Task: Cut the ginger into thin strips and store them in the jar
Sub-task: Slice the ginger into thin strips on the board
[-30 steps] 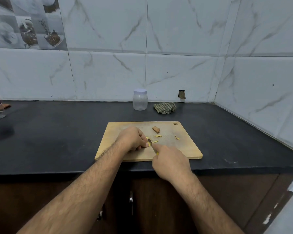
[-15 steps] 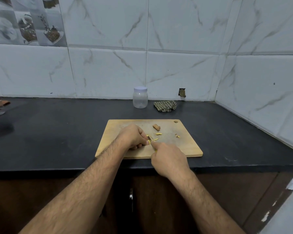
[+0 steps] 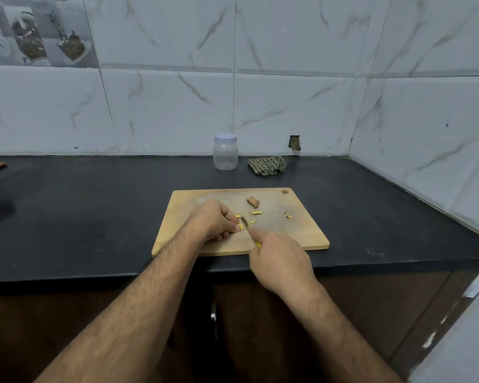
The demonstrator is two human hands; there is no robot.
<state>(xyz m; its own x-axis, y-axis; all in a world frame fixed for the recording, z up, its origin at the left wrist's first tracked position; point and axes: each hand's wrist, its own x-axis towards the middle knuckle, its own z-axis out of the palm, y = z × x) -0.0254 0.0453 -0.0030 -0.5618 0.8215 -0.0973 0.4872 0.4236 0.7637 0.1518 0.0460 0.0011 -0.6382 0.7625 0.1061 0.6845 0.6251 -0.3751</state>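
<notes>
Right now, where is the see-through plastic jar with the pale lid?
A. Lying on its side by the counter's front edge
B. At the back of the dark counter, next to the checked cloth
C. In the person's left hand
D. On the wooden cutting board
B: the see-through plastic jar with the pale lid stands upright at the back of the dark counter, beside the crumpled checked cloth, behind the wooden cutting board.
</notes>
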